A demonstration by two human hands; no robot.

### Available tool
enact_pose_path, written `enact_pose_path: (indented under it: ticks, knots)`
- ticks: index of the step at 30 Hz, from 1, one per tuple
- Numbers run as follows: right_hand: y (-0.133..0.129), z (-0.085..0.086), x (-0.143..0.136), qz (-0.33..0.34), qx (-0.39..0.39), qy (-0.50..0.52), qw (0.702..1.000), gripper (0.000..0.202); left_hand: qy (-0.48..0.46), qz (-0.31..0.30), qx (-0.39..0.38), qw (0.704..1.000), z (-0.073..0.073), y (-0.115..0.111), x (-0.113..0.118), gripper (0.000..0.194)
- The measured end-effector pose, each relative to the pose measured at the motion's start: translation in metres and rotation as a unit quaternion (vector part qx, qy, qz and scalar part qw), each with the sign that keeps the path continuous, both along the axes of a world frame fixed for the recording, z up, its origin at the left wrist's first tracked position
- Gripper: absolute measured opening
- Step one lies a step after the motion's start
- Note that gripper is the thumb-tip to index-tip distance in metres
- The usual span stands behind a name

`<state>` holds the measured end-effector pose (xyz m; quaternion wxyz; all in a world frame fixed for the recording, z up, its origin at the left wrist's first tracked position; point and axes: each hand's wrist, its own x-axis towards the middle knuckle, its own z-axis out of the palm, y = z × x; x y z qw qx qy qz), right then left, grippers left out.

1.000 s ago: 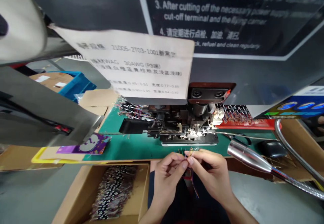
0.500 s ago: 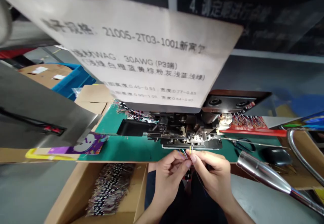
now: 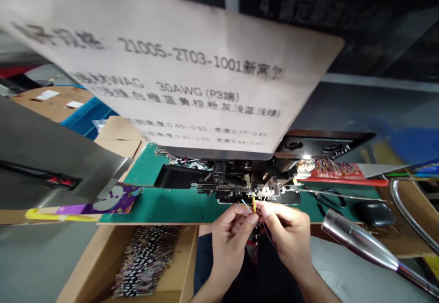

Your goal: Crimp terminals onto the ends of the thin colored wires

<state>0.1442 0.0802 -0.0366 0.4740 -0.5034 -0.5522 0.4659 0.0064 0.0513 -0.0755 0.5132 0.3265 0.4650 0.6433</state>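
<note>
Thin coloured wires (image 3: 254,204), yellow, white, blue and orange among them, fan upward from between my two hands. My left hand (image 3: 230,234) pinches some of them between thumb and forefinger. Close beside it, my right hand (image 3: 288,230) is closed on others, thumb against forefinger. The wire ends point at the crimping machine (image 3: 248,182), just beyond my fingertips. Below my hands, the lower part of the bundle hangs down, partly hidden by the fingers.
A paper label (image 3: 192,74) covers the machine's front. Below left, a cardboard box (image 3: 187,266) holds many wire bundles (image 3: 146,259). Scissors (image 3: 331,199) lie on the green mat (image 3: 181,207) at right, near a metal lamp head (image 3: 360,239). A red tray (image 3: 356,180) of wires stands behind.
More yellow and orange wire shows between my hands now, and the ends are spread differently. My hands stay close together in front of the machine. The camera view has shifted slightly.
</note>
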Motion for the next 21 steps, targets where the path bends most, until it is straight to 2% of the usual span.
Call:
enact_pose_path:
  ticks: [2, 7, 12, 17, 21]
  knots:
    - [0.000, 0.000, 0.000, -0.002, 0.005, 0.000, 1.000, 0.026, 0.006, -0.007, 0.011, 1.000, 0.002, 0.001, 0.001, 0.024]
    - [0.002, 0.000, 0.000, 0.004, -0.051, 0.022, 0.998, 0.033, 0.031, 0.006, 0.019, 0.999, 0.005, 0.003, 0.002, 0.025]
    - [0.008, -0.005, -0.001, 0.010, -0.082, 0.110, 0.990, 0.041, 0.042, 0.023, 0.021, 0.999, 0.005, 0.004, 0.004, 0.025]
    - [0.013, -0.006, -0.003, 0.008, -0.145, 0.162, 0.976, 0.051, 0.008, 0.025, 0.013, 1.000, -0.002, 0.004, 0.006, 0.021]
    - [0.014, -0.004, -0.005, 0.012, -0.162, 0.181, 0.970, 0.053, -0.024, 0.023, 0.014, 0.999, -0.008, 0.003, 0.008, 0.016]
